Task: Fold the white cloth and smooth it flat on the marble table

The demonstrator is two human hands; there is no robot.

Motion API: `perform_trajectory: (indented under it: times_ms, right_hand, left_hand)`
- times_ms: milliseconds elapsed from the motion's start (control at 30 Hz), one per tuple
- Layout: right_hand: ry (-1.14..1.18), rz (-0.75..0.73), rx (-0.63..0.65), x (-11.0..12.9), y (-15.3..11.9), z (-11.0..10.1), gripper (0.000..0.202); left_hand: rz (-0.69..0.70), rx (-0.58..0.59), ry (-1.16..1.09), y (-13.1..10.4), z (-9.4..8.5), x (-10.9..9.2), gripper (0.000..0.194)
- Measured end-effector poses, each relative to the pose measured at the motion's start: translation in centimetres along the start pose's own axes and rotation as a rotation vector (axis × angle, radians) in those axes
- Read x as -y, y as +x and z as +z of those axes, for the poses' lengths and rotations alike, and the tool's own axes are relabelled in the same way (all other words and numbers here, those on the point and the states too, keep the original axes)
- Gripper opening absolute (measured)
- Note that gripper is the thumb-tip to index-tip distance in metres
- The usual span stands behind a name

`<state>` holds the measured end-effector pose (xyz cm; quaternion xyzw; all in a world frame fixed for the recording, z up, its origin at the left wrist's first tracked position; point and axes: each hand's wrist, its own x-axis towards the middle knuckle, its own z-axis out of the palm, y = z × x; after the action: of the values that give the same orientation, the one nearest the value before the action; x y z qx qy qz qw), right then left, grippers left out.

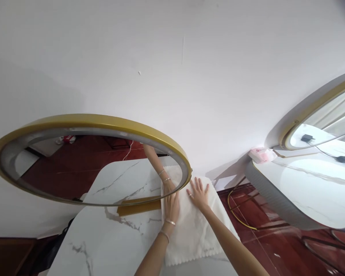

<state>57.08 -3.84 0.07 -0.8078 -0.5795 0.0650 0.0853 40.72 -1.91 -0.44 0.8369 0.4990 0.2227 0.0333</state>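
Observation:
A white cloth (195,234) with a scalloped edge lies spread over the right part of a white marble-patterned table (112,241). My right hand (199,194) rests on the far part of the cloth, fingers spread and palm down, a ring on one finger. On the cloth's left edge my left hand (171,207) lies flat, fingers stretched away from me, with bracelets at the wrist. Its fingertips come close to the lower rim of a round mirror (103,119) in a gold frame, where an arm and the cloth are reflected. Neither hand grips anything visible.
A flat gold strip (139,208) sits on the table left of the cloth. White wall (218,96) rises behind. On the right stand a second marble-patterned table (313,191), a pinkish packet (262,155) and another gold-framed mirror (327,90). The floor (255,245) is red tile.

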Motion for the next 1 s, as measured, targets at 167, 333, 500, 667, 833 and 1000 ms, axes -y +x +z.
perform_trajectory:
  times_ms: [167, 333, 500, 667, 833, 1000]
  right_hand:
    - [-0.013, -0.111, -0.223, -2.7, -8.9, 2.1, 0.057]
    - [-0.039, -0.191, -0.325, -4.3, -18.2, 3.3, 0.066]
    - [-0.057, -0.163, -0.277, -4.1, -14.7, 3.1, 0.060]
    - [-0.072, -0.179, -0.171, -5.0, -4.9, 2.0, 0.055]
    - [-0.042, -0.070, -0.232, -6.5, -3.1, 1.5, 0.057]
    - [-0.080, 0.063, -0.295, -7.1, -11.0, 2.6, 0.061]
  left_hand:
    - [-0.041, -0.057, 0.086, -11.0, -2.0, -0.8, 0.057]
    - [0.193, -0.213, 0.036, -18.5, -0.8, 1.6, 0.061]
    - [0.264, -0.029, -0.050, -14.1, -0.5, 2.1, 0.072]
    - [0.191, 0.083, -0.088, -5.3, 0.3, 1.0, 0.076]
    - [0.113, 0.030, -0.019, -4.4, 0.9, -1.5, 0.056]
    - [0.128, 0.041, 0.028, -9.6, -1.1, -3.3, 0.065]
